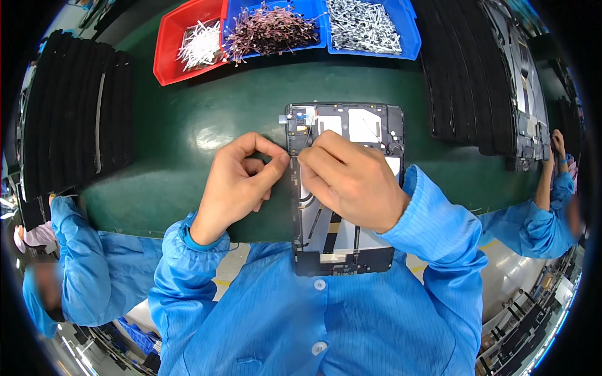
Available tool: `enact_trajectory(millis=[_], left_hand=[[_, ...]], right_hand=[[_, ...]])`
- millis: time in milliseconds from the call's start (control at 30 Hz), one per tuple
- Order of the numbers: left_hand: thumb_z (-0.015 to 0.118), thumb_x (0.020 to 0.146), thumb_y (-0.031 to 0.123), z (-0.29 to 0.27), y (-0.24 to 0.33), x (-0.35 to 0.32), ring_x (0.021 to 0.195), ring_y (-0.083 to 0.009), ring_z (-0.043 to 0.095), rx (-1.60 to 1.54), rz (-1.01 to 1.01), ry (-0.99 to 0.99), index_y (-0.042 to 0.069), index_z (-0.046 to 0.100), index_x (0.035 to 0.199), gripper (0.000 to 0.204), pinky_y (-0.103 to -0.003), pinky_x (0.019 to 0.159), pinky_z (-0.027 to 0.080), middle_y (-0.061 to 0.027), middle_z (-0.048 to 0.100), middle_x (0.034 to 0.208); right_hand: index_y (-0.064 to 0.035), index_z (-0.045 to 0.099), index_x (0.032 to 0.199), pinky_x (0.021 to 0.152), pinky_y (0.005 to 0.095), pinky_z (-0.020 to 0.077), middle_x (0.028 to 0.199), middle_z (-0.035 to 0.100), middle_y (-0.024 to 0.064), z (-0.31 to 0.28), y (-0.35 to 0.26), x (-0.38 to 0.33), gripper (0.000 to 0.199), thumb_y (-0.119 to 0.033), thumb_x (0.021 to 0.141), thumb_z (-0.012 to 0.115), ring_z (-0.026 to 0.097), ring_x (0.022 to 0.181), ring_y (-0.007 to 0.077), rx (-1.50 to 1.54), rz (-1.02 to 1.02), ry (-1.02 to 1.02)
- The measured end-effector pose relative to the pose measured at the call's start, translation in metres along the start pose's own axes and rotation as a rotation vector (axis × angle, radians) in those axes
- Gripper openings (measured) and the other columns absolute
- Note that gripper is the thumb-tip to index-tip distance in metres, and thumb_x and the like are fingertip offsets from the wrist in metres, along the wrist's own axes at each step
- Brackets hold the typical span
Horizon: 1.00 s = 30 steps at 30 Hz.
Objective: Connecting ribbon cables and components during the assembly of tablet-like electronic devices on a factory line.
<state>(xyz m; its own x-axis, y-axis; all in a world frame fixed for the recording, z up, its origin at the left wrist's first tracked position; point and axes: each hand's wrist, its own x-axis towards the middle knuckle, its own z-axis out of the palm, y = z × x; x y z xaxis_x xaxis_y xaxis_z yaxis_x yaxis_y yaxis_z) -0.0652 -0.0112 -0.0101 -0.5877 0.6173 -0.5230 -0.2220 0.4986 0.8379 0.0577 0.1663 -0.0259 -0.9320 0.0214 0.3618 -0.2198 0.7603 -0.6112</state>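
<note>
A tablet housing (376, 257) with its inner side up lies in front of me, its lower end reaching over the table's near edge. It has a black frame, silvery and white panels and small parts along its top. At its left edge my left hand (241, 178) is closed, thumb and forefinger pinched together. My right hand (354, 182) is closed too and lies over the housing's middle, fingertips pinched close to the same left edge. What either pinch holds is too small or hidden. A small silvery piece (283, 119) sticks out from the housing's upper left side.
Across the green table (251, 94) stand a red bin (164, 59) of white strips, a blue bin (235, 7) of thin pinkish, dark-tipped parts, and another blue bin (407, 44) of silvery parts. Black stacks rise left (63, 119) and right (451, 81). Co-workers in blue sit on both sides.
</note>
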Motion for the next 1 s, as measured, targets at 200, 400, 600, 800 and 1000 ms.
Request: enact_trajectory(millis=[200,400,600,800,1000], left_hand=[[0.068,0.095,0.002,-0.005,0.005,0.007,0.059,-0.0081,0.063,-0.087,-0.013,-0.079,-0.004,0.06,0.098,0.011,-0.022,0.041,0.046,-0.0085,0.066,0.089],[0.065,0.091,-0.005,-0.001,0.004,0.01,0.063,-0.0117,0.067,-0.128,-0.013,-0.07,-0.005,0.058,0.095,0.008,-0.024,0.045,0.053,-0.0112,0.066,0.093],[0.066,0.089,-0.004,0.001,0.003,0.01,0.063,-0.0127,0.069,-0.126,0.003,-0.034,-0.005,0.058,0.094,0.01,-0.025,0.045,0.053,-0.0115,0.065,0.093],[0.07,0.091,0.0,0.003,0.002,0.012,0.064,-0.0126,0.069,-0.135,0.03,-0.05,-0.004,0.058,0.094,0.013,-0.025,0.046,0.053,-0.0108,0.066,0.092],[0.072,0.095,0.005,0.0,0.004,0.013,0.059,-0.0127,0.067,-0.08,0.072,-0.085,0.0,0.056,0.097,0.017,-0.025,0.045,0.053,-0.0071,0.064,0.087]], right_hand=[[-0.0016,0.067,0.096,0.058,0.0356,0.0538,0.087,0.056,0.0077,-0.002,0.001,0.0,0.017,-0.002,0.082,0.076,0.065,0.066,0.0237,0.014,-0.019,-0.002],[-0.0019,0.068,0.096,0.059,0.0354,0.0539,0.087,0.056,0.0075,-0.001,0.001,-0.001,0.017,-0.003,0.081,0.076,0.065,0.066,0.0236,0.0,-0.029,0.002],[-0.0026,0.068,0.094,0.059,0.0352,0.0539,0.087,0.056,0.0072,0.001,0.0,-0.001,0.016,-0.003,0.081,0.076,0.065,0.066,0.0235,0.002,-0.036,0.015],[-0.0012,0.063,0.084,0.054,0.033,0.0519,0.077,0.058,0.0107,-0.004,0.001,-0.003,0.009,0.0,0.081,0.072,0.065,0.061,0.0236,0.169,0.247,0.082],[-0.0017,0.064,0.08,0.053,0.0373,0.0504,0.072,0.058,0.0107,-0.008,0.0,0.004,0.006,-0.003,0.082,0.07,0.065,0.061,0.025,0.07,0.215,0.045]])
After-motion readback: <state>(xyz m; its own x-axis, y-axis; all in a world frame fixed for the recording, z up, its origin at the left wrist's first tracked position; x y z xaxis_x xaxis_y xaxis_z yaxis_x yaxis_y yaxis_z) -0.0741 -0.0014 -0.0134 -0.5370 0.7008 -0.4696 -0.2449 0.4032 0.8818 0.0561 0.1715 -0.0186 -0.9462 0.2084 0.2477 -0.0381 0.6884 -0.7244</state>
